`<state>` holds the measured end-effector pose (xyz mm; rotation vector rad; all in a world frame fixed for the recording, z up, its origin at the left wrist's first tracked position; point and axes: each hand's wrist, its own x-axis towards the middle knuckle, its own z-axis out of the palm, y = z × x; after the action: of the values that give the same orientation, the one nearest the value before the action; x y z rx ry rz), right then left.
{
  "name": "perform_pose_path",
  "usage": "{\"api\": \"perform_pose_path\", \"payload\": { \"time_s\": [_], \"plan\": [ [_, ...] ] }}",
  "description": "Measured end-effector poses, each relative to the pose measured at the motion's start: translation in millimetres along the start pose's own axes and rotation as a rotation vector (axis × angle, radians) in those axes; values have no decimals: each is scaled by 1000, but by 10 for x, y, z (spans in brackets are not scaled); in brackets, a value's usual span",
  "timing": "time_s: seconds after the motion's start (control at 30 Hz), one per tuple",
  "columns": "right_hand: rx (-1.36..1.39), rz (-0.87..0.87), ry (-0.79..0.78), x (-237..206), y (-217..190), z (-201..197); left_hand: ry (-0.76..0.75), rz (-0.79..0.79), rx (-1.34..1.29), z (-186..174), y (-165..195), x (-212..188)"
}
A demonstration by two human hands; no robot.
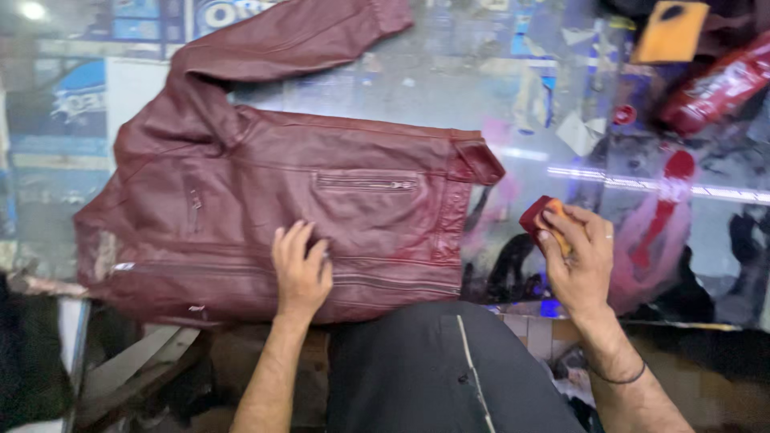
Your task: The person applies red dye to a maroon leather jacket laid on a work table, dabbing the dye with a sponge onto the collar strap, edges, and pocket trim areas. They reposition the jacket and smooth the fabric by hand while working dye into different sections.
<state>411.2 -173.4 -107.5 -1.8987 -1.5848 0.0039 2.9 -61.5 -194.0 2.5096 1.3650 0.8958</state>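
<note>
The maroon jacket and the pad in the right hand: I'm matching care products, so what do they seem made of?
Jacket: apparently leather or faux leather, with a soft sheen, creases and metal zips. Pad in the right hand: probably foam sponge, yellow and stained dark red.

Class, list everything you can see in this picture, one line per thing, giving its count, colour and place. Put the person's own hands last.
leather jacket: one, dark red, spread flat on the table, sleeve stretched toward the top edge
table: one, glossy top over blue and white printed sheets, fills the background
sponge: one, orange stained dark red, in the right hand, off the jacket
orange pad: one, orange with a dark spot, top right
shiny red thing: one, red, far right; kind unclear
left hand: one, flat on the jacket's lower front
right hand: one, gripping the sponge, dark band at the wrist
</note>
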Motion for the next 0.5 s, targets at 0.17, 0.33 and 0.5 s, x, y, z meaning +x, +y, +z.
{"api": "perform_pose_path", "payload": {
  "time_s": [0.17,0.33,0.5],
  "plan": [
    [-204,201,259,-607,661,-248,19,-51,46,143,-235,-231],
    [-587,318,31,-1005,1132,-422,57,-68,-36,204,-287,-270],
    [-585,364,161,-964,1470,-476,57,-80,-46,186,-277,-261]
  ]
}}
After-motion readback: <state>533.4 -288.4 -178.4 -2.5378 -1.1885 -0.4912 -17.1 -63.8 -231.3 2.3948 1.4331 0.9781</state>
